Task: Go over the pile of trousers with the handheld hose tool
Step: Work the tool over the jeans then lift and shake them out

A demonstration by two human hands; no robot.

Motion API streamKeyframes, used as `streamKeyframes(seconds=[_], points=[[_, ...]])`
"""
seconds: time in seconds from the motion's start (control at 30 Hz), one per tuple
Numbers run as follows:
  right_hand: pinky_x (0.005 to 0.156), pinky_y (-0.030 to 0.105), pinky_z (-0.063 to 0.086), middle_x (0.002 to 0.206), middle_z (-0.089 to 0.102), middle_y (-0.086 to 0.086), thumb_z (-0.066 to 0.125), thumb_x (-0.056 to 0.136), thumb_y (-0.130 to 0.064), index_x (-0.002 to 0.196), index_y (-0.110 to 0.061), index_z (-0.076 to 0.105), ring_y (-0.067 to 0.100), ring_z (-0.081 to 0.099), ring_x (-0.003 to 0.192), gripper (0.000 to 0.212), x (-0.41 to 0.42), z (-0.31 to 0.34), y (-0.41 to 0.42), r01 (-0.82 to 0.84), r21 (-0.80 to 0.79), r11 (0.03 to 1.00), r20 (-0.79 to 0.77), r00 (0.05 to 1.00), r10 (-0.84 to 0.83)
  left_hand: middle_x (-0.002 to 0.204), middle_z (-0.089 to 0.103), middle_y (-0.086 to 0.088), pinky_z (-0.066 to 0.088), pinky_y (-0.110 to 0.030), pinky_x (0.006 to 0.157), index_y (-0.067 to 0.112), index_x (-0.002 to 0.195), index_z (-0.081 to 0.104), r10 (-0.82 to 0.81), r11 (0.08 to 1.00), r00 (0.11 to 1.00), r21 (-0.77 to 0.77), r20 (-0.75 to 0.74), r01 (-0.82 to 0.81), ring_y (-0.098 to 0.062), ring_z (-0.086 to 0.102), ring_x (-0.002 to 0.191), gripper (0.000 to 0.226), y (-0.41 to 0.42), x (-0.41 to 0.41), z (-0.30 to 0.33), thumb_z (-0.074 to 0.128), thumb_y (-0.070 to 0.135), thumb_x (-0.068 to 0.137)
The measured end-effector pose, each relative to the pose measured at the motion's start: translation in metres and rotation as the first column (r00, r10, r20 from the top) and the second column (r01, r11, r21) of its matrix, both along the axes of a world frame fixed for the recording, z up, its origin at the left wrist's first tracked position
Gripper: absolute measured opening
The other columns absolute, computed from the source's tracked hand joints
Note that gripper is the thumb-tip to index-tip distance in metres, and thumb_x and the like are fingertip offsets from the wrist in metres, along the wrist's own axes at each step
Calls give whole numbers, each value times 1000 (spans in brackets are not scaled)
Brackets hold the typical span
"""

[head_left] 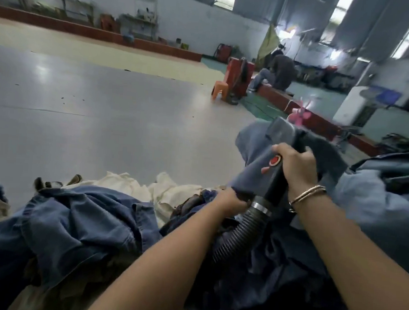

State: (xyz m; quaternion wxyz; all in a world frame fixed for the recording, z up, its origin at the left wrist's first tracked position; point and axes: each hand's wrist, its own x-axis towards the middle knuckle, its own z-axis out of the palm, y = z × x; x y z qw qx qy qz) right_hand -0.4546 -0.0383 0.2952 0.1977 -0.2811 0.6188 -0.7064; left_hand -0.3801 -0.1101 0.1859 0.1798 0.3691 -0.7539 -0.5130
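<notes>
the right hand (295, 167) has its fingers wrapped tight around the handle of the handheld hose tool (274, 159), whose long axis runs up and away from the ribbed hose (236, 232) near the wrist toward the flat nozzle (281, 130) at the far end, pressed onto a blue-grey trouser leg (252, 143). the left hand (231, 200) sits just below and to the left of the tool, fingers pinched on the near edge of that same fabric, so it looks set to hold the cloth taut. the pile of trousers (73, 223) spreads left and toward the viewer, so uncovered cloth lies mostly leftward of the nozzle.
</notes>
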Motion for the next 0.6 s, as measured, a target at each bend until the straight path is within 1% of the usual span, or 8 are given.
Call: streamKeyframes(seconds=[0.07, 0.17, 0.2, 0.27, 0.37, 0.43, 0.53, 0.6], points=[[40, 26, 48, 64, 54, 10, 63, 79, -3, 101, 1, 55, 18, 55, 41, 24, 1, -28, 4, -13, 20, 1000, 60, 998, 12, 114, 65, -15, 46, -33, 85, 8, 110, 64, -101, 989, 975, -84, 196, 119, -27, 60, 104, 25, 8, 17, -50, 57, 18, 88], [43, 27, 48, 64, 53, 7, 63, 80, -2, 95, -7, 53, 19, 52, 46, 19, 34, -61, 10, -139, -34, 990, 119, 983, 142, 102, 63, -12, 37, -27, 73, 11, 93, 63, -276, 955, 896, -9, 348, 298, -16, 51, 88, 18, 25, 56, -100, 54, 27, 92], [44, 29, 49, 63, 55, 6, 63, 80, -2, 95, -8, 53, 19, 52, 47, 19, 52, -69, 12, -200, -57, 978, 135, 969, 206, 91, 58, -10, 34, -27, 70, 14, 80, 56, -308, 945, 873, 12, 379, 328, -16, 48, 85, 17, 28, 72, -111, 55, 27, 91], [45, 31, 50, 60, 60, 2, 65, 79, -4, 96, -10, 55, 19, 55, 47, 20, 91, -86, 17, -304, -61, 951, 142, 940, 310, 76, 52, -6, 29, -27, 65, 17, 64, 45, -270, 955, 894, -19, 357, 296, -18, 46, 78, 27, 34, 107, -130, 56, 25, 87], [51, 35, 53, 72, 65, 5, 69, 70, -14, 98, -16, 60, 23, 60, 57, 29, 148, -115, 22, -410, -6, 912, 151, 901, 406, 91, 68, -11, 33, -27, 62, 9, 82, 64, 15, 988, 943, -150, 333, 37, -22, 58, 82, 16, 35, 167, -141, 55, 19, 90], [62, 41, 55, 82, 68, 7, 70, 72, -13, 99, -20, 60, 26, 64, 68, 30, 180, -136, 20, -446, 69, 892, 118, 892, 437, 103, 70, -5, 43, -27, 75, 13, 99, 70, 294, 940, 915, -258, 276, -224, -21, 62, 94, 19, 25, 212, -149, 54, 18, 91], [63, 38, 55, 88, 69, 5, 69, 77, -5, 105, -21, 58, 19, 65, 69, 34, 214, -160, 9, -503, 171, 847, 67, 864, 499, 120, 59, -3, 44, -31, 93, 17, 116, 63, 626, 749, 754, -420, 199, -512, -21, 54, 112, 27, 4, 273, -155, 57, 17, 90], [56, 32, 53, 87, 69, 2, 71, 77, -3, 105, -22, 58, 13, 64, 64, 35, 229, -175, 5, -525, 201, 827, 68, 850, 523, 135, 45, -9, 41, -36, 100, 14, 129, 53, 814, 559, 563, -457, 144, -692, -27, 45, 122, 47, -13, 299, -155, 67, 24, 86]])
